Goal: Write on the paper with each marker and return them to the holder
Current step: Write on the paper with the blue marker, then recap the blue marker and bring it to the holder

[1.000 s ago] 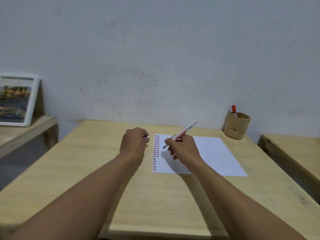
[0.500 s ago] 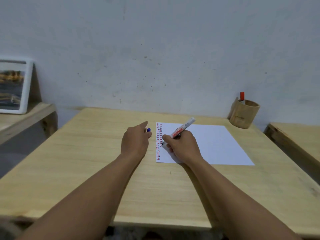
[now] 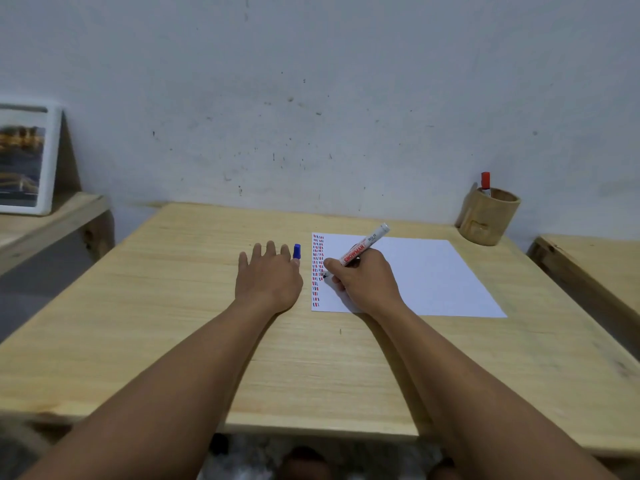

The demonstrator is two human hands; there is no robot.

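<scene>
A white sheet of paper (image 3: 426, 275) lies on the wooden table (image 3: 173, 306), with a column of small red and dark marks (image 3: 317, 268) down its left edge. My right hand (image 3: 363, 282) grips a white marker (image 3: 363, 245) with red lettering. Its uncapped tip touches the paper beside the marks. My left hand (image 3: 266, 278) rests palm-down on the table just left of the paper, fingers spread. A blue cap (image 3: 296, 251) is pinched at its thumb tip against the index finger. A wooden holder (image 3: 488, 220) stands at the back right with a red-capped marker (image 3: 485, 183) in it.
A framed picture (image 3: 24, 161) leans on a low wooden shelf (image 3: 52, 223) at the left. Another wooden surface (image 3: 595, 268) adjoins the table on the right. A grey wall rises directly behind the table.
My right hand lowered the marker tip onto the paper by the marks. My left hand opened from a loose fist to flat on the table, the blue cap now showing at its thumb.
</scene>
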